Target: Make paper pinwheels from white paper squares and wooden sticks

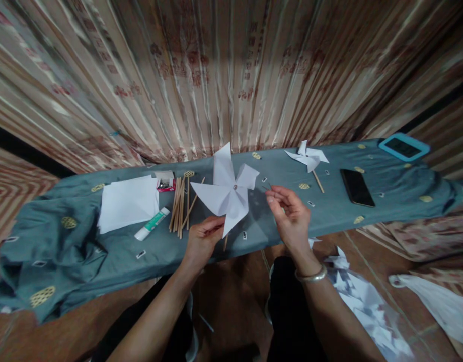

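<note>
A white paper pinwheel (227, 188) faces up in front of me, with a small round fastener (235, 187) at its centre. My left hand (204, 240) is closed on the pinwheel from below, its fingertips partly hidden behind a blade. The lower end of a wooden stick (226, 243) shows under that blade. To the right, apart from the pinwheel, my right hand (293, 217) pinches a small thin metal piece (266, 187) between thumb and forefinger; its exact kind is too small to tell.
On the cloth-covered table (254, 241) lie paper sheets (128, 203), a glue stick (152, 224), a small red box (165, 182), wooden sticks (178, 206), another pinwheel (307, 157), a phone (357, 187) and a blue-framed device (404, 147). A bag of folded paper (363, 306) lies on the floor.
</note>
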A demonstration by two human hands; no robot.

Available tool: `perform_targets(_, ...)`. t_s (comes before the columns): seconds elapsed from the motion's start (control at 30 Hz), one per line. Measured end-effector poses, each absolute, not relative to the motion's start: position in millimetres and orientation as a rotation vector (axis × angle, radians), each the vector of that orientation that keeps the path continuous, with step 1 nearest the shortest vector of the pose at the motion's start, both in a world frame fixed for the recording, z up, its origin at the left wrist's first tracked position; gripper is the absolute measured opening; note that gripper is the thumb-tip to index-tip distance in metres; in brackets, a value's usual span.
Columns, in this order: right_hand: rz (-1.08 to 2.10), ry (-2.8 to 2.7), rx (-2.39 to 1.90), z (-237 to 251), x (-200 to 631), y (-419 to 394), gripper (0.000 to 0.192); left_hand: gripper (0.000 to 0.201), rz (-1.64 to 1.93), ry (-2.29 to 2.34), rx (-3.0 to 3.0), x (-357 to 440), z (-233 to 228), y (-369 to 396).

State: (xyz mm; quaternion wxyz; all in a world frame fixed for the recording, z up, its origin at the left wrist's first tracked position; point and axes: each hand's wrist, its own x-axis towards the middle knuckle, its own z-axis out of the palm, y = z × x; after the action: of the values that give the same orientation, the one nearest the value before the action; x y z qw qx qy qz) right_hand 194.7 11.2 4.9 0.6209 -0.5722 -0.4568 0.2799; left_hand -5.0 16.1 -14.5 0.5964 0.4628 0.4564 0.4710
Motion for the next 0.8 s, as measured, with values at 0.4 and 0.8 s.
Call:
perform_targets(0.4, 0.847, -0.966, -1.235, -2, 201, 19, 0.042, 0.022, 0.982, 1.058, 1.154, -2, -7, 14)
perform_targets(0.8, 1.188, -0.808, -1.183, 5, 191, 12, 0.047, 0.030, 1.082, 1.137, 0.989, -4, -20, 16)
